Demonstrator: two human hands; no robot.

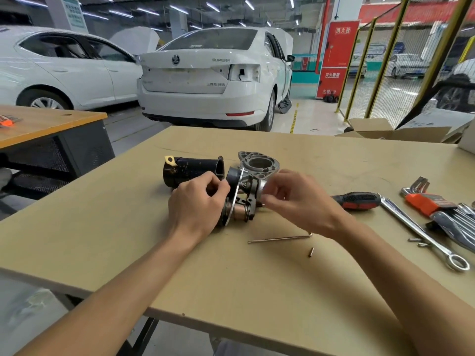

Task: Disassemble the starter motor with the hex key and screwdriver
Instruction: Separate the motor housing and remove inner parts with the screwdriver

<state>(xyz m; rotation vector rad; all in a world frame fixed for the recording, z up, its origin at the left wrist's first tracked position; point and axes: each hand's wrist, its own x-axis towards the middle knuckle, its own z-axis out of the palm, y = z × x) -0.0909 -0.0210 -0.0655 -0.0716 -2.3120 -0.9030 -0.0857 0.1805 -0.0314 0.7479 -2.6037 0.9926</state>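
The starter motor lies partly taken apart in the middle of the tan table (128, 227). Its black cylindrical housing (191, 170) rests at the back left, separate from the silver nose casting (258, 167) with its gear and plate assembly (241, 201). My left hand (198, 204) grips the assembly's left end, fingers curled round it. My right hand (293, 199) pinches the casting's right side. A long hex key (280, 238) lies loose on the table in front of my right hand, with a small bolt (311, 252) beside it. The red-and-black screwdriver (358, 200) lies to the right.
A combination wrench (421, 233), a hex key set in an orange holder (437, 205) and small screws (419, 242) lie at the table's right. A cardboard box (380, 132) sits at the far right corner. White cars (210, 75) stand behind; another bench (43, 124) is to the left.
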